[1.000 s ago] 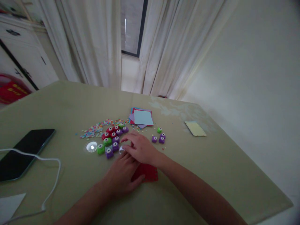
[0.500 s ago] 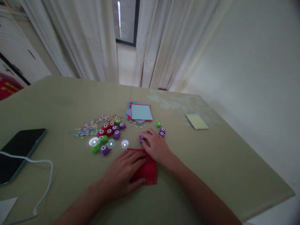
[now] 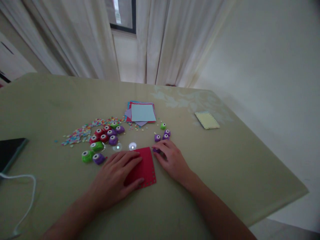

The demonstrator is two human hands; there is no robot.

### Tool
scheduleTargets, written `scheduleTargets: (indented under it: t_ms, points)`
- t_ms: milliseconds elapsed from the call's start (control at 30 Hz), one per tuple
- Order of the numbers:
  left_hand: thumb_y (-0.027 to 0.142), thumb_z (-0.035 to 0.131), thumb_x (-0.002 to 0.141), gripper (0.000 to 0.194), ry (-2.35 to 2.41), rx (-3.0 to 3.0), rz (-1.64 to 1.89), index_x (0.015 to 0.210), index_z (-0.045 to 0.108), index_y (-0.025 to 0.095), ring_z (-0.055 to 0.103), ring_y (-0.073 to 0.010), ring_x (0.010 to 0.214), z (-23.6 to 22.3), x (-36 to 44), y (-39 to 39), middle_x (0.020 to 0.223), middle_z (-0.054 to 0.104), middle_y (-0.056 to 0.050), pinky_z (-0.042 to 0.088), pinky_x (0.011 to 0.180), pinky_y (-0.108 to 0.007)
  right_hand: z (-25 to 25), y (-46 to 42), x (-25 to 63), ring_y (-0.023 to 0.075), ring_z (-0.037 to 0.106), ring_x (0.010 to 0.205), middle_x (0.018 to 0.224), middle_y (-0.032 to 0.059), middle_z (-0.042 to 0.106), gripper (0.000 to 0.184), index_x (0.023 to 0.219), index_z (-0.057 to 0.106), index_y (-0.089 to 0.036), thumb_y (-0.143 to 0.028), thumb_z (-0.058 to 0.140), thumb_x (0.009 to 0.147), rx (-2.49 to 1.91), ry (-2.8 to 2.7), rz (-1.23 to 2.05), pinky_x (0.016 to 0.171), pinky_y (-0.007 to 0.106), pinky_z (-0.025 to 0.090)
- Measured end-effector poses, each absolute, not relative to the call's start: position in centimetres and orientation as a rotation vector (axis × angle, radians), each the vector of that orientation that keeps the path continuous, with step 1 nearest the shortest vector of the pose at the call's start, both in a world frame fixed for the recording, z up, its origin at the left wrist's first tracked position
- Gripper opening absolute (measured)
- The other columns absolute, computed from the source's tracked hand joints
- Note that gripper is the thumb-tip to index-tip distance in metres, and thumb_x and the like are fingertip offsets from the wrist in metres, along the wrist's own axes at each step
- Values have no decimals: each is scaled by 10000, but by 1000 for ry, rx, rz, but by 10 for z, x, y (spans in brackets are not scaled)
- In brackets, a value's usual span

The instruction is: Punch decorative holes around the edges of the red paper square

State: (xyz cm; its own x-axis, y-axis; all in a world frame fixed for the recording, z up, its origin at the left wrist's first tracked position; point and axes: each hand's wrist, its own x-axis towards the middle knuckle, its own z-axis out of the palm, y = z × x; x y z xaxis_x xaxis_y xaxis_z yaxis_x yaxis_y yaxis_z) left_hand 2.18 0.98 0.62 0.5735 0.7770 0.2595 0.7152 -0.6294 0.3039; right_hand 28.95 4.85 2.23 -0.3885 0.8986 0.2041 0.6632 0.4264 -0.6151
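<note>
My left hand (image 3: 121, 175) lies flat on a red sheet of paper (image 3: 146, 165) with a row of small holes along its right and near edges. Its fingers are stretched out and hide the paper's left part. At the upper right edge of the sheet, my right hand (image 3: 172, 160) pinches a purple craft punch (image 3: 156, 150), partly covered by the fingers. Just beyond that hand stand another purple punch (image 3: 157, 137), two more purple ones (image 3: 167, 133) and a small green punch (image 3: 163, 126).
Red punches (image 3: 99, 132), green ones (image 3: 97, 146) and purple ones (image 3: 113, 140) cluster left of the paper, near confetti (image 3: 80, 134) and clear discs (image 3: 132, 146). Coloured sheets (image 3: 143, 112) lie beyond; a yellowish sheet (image 3: 207, 120) sits right. A dark tablet (image 3: 11, 150) and white cable (image 3: 32, 193) are at left.
The view has shifted. The red paper has turned slightly, and my right hand has gone from its top edge to its upper right edge. Another purple punch now shows beyond the hand.
</note>
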Motion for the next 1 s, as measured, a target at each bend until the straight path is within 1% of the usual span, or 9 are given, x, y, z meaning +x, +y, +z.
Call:
scheduleTargets:
  t_ms: [133,200,300,400,633,800,1000]
  points:
    - [582,639,1035,543,1352,2614,593,1471,656,258,636,-356,1334,3,20,11,1538,653,-107,517,1121,-535,22,48,297,270,689,1212,1284,121,758,353,1346,717,-217,-146,684,1003,-1322,-2172,609,1115,439,523]
    - [590,642,1033,596,1359,2609,612,1524,613,252,620,-358,1368,1,19,12,1573,625,-112,498,1155,-539,23,49,299,263,707,1199,1287,120,769,350,1327,727,-209,-148,701,983,-1316,-2156,654,1105,419,532]
    - [610,648,1029,673,1354,2611,610,1582,549,239,606,-357,1397,-2,18,13,1613,592,-120,484,1179,-542,24,50,300,252,717,1200,1290,115,777,380,1297,743,-201,-88,700,937,-1287,-2163,744,1106,404,530]
    - [622,648,1029,679,1371,2594,581,1585,545,245,604,-360,1403,-3,17,13,1618,590,-118,499,1164,-544,26,50,300,252,709,1218,1286,106,780,438,1294,743,-200,-39,701,890,-1244,-2186,799,1124,405,514]
    - [640,650,1021,667,1397,2532,596,1559,583,252,627,-359,1380,-4,16,14,1585,623,-115,523,1145,-541,29,50,303,250,721,1109,1200,83,782,414,1241,751,-215,-64,729,856,-1248,-2170,877,1016,378,549]
    - [640,653,1025,667,1387,2562,599,1552,585,236,626,-360,1375,-4,16,15,1583,624,-111,529,1133,-553,29,50,303,251,719,1087,1183,86,780,393,1221,755,-207,-78,728,851,-1253,-2167,892,1003,374,547]
    - [645,662,1018,661,1390,2568,609,1541,605,245,636,-367,1363,-5,16,14,1576,631,-110,534,1120,-555,28,50,302,252,716,1077,1174,87,778,374,1215,752,-206,-97,736,858,-1245,-2160,880,994,374,549]
